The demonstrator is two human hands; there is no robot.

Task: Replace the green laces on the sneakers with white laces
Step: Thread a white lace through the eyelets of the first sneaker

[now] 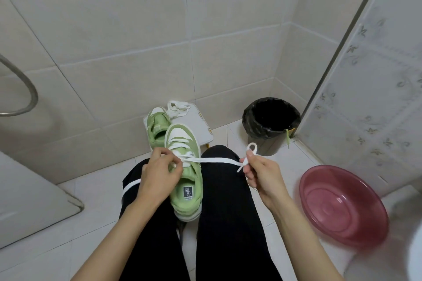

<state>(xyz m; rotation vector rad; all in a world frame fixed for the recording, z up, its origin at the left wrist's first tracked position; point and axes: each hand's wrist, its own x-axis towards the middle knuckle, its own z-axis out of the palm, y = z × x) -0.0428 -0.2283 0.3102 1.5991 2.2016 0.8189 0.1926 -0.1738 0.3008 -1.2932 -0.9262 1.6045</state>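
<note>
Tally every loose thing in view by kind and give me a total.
green sneakers: 2
white laces: 2
trash bin: 1
green lace, hanging over the rim of the trash bin: 1
pink basin: 1
white stool: 1
Total: 8

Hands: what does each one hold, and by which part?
The right hand pinches the white lace near its tip. The left hand pinches the same lace where it leaves the sneaker.
</note>
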